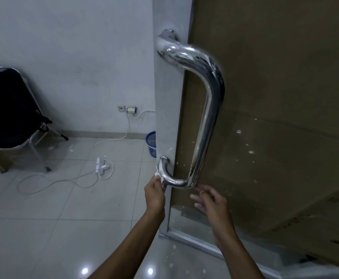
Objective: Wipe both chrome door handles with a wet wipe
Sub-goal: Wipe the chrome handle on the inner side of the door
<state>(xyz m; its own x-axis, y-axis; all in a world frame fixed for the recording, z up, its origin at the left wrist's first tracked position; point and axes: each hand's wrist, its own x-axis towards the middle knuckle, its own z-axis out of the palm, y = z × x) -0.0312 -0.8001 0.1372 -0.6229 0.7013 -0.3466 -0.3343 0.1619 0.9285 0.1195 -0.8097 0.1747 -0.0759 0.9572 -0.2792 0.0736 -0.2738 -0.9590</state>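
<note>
Tiled room, wet wipe (160, 179) in left hand (155, 193) at chrome handle (204, 121) base

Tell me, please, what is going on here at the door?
A person is cleaning the chrome door handle. The left hand pinches a white wet wipe against the handle's lower bend, close to where it meets the door. The right hand hovers just below the bottom bar, fingers loosely spread, holding nothing. Only this one handle is in view, so I cannot tell how the other one stands.
</note>
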